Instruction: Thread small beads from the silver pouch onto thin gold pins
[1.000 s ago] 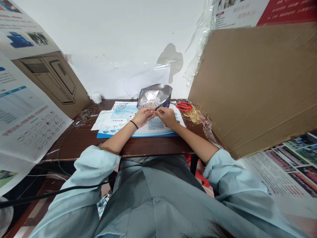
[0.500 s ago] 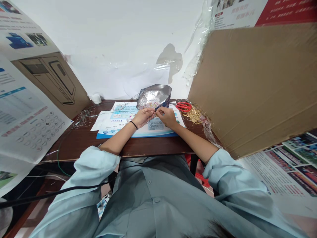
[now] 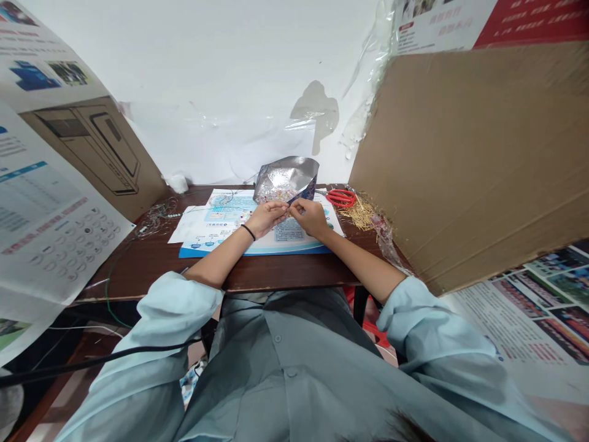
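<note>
My left hand (image 3: 268, 218) and my right hand (image 3: 310, 217) meet fingertip to fingertip over the printed sheets (image 3: 221, 245). Both are pinched closed; whatever lies between the fingers is too small to name. Just behind them stands a silver-lined foil bag (image 3: 301, 167), its mouth open toward me, with many small coloured beads (image 3: 271, 195) inside. A few more beads (image 3: 243, 218) lie on the paper beside my left hand. A thin strand seems to run left from there across the sheets.
Red-handled scissors (image 3: 341, 197) and a pile of thin golden sticks (image 3: 359, 213) lie right of the bag. Tangled clear thread (image 3: 156, 218) sits at the table's left. Cardboard panels (image 3: 478, 141) rise on both sides, a white wall (image 3: 207, 67) behind.
Almost nothing differs. Both hands keep the same place and pinch, with at most a slight shift of the fingertips.
</note>
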Motion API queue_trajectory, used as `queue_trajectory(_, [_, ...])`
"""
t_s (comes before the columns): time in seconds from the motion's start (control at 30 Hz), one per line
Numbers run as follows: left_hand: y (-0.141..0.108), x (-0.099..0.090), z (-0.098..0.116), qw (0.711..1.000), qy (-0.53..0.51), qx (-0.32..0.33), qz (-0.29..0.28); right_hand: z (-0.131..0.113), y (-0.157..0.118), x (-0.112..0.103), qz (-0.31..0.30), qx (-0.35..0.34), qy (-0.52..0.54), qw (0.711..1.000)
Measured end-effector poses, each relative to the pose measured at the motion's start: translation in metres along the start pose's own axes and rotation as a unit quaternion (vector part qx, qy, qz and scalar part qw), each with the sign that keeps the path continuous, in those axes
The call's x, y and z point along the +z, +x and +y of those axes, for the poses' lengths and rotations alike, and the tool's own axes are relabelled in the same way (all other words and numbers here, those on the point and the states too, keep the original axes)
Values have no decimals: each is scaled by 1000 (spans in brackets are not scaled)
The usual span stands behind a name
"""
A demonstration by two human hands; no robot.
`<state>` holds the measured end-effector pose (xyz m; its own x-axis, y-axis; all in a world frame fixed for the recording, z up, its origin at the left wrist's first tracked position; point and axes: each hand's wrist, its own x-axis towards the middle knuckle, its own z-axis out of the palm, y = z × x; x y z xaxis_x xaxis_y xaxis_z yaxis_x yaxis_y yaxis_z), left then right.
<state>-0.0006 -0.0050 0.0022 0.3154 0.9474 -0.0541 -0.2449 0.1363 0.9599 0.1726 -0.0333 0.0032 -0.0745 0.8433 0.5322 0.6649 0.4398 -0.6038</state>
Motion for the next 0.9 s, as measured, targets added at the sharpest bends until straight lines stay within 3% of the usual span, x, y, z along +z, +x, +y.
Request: queue_trajectory(0.9, [-3,2,2,1000,-2,-1,5,1,0,0,-4,-5,2,1000])
